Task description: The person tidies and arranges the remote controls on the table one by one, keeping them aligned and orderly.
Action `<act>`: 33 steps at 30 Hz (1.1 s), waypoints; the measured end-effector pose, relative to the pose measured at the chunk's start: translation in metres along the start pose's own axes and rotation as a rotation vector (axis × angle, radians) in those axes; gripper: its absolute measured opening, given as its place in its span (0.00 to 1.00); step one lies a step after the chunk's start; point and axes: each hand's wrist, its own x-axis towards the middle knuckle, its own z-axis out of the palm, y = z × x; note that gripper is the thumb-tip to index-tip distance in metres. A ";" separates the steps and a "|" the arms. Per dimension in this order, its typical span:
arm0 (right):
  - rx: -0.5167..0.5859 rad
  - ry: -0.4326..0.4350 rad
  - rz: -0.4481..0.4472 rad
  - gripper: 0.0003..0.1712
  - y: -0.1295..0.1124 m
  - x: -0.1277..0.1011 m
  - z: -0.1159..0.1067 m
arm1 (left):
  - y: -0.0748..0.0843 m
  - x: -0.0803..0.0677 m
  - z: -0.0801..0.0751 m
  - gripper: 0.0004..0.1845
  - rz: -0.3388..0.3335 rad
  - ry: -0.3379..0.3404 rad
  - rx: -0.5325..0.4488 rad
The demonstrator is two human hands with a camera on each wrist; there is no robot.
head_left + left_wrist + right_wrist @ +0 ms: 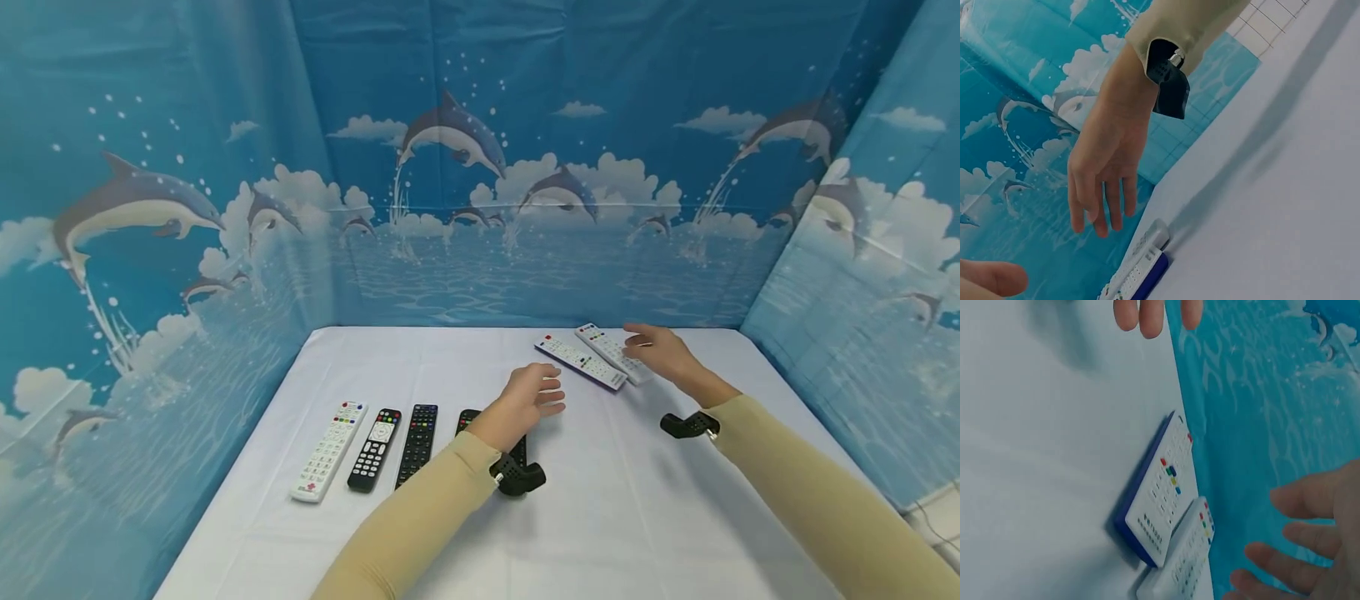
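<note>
Two white remote controls lie at the back right of the table. One, a white remote with a blue underside, touches or overlaps the other white remote along its side. My right hand hovers beside the second one, fingers spread and holding nothing. Left of the pair, my left hand is raised over the table with loosely bent, empty fingers. Beneath that forearm a black remote is partly hidden. In the right wrist view, the blue-backed remote rests against the white remote.
A row stands left of my left arm: a white remote, a small black remote with a white pad and a long black remote. A white cloth covers the table. Dolphin-print curtains enclose its back and sides.
</note>
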 end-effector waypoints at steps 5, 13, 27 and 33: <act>0.003 -0.057 -0.010 0.41 0.008 0.015 0.000 | -0.006 0.019 0.011 0.25 -0.050 0.032 -0.123; -0.163 -0.089 -0.024 0.37 0.025 0.024 0.008 | -0.015 0.039 0.027 0.24 -0.054 0.068 -0.184; -0.327 0.055 -0.170 0.29 0.038 0.030 0.027 | -0.036 0.062 0.045 0.30 -0.071 0.125 -0.247; -0.470 0.087 -0.232 0.27 0.034 0.026 0.034 | -0.039 0.066 0.049 0.33 -0.069 0.104 -0.259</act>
